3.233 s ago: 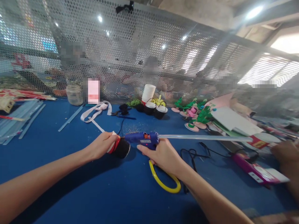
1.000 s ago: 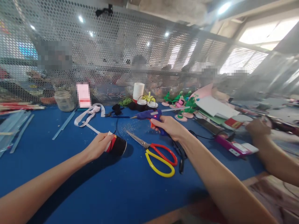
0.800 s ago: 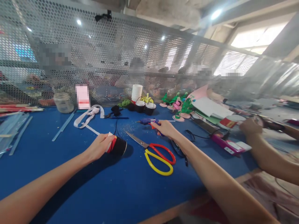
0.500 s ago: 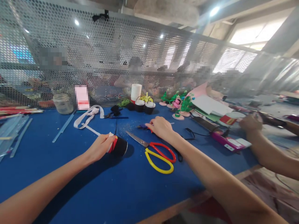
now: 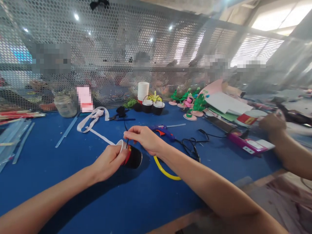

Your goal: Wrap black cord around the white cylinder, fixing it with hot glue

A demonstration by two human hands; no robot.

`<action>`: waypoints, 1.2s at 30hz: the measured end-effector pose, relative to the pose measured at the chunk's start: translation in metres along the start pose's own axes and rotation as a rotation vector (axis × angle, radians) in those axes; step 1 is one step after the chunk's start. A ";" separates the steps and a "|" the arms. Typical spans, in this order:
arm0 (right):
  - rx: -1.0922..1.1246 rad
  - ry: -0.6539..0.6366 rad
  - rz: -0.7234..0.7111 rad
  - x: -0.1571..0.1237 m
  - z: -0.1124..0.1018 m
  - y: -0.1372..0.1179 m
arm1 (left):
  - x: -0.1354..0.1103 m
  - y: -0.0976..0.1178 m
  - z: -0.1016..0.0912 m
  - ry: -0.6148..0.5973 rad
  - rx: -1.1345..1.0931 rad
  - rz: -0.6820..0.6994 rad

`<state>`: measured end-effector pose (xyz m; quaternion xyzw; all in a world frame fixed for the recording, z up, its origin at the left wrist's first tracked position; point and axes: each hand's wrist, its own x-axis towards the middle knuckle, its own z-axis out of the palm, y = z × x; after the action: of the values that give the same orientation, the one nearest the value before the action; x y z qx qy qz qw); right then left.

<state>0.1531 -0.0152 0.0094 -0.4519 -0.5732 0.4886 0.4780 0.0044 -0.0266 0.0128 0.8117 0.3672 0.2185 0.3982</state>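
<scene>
My left hand (image 5: 109, 161) is closed on a small paper cup (image 5: 135, 157) wrapped in black, with a red band and a white rim. The cup lies tipped on its side, its mouth toward my left hand. My right hand (image 5: 142, 138) pinches a thin black cord (image 5: 125, 126) at the cup's rim. Just beyond my right hand lies a blue glue gun (image 5: 163, 131) with an orange trigger and a glue stick in its back. Under my right forearm are scissors, of which the yellow handle loop (image 5: 165, 172) shows.
White ribbon (image 5: 84, 125) and pliers (image 5: 122, 119) lie behind the cup. Two black cups with handles (image 5: 159, 109), a stack of white cups (image 5: 143, 91) and green ornaments (image 5: 199, 104) stand along the mesh. A purple power strip (image 5: 246, 143) is at right, near another person's arm (image 5: 290, 146).
My right hand has left the glue gun and come to the cup's rim, where it now pinches the black cord. The cup has shifted slightly right in my left hand.
</scene>
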 end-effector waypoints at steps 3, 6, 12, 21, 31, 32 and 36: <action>0.097 0.034 -0.052 -0.001 -0.007 0.000 | 0.004 -0.003 -0.001 0.028 -0.198 -0.178; 0.102 0.086 -0.131 -0.004 -0.012 -0.001 | 0.009 -0.006 -0.001 0.075 -0.417 -0.300; -0.008 0.185 -0.249 -0.011 -0.011 -0.006 | 0.012 -0.007 0.001 0.100 -0.635 -0.455; -0.161 0.237 -0.329 -0.011 -0.010 -0.005 | 0.007 -0.005 0.006 0.071 -0.520 -0.450; -0.275 0.185 -0.221 -0.006 -0.011 0.005 | -0.003 0.007 0.005 -0.031 -0.394 -0.234; -0.276 0.183 -0.215 -0.006 -0.011 0.005 | -0.003 0.007 0.004 -0.032 -0.389 -0.226; -0.279 0.185 -0.229 -0.006 -0.012 0.005 | -0.003 0.005 0.005 -0.015 -0.381 -0.223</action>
<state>0.1660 -0.0192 0.0049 -0.4888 -0.6366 0.3031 0.5138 0.0073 -0.0336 0.0141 0.6778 0.4037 0.2327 0.5687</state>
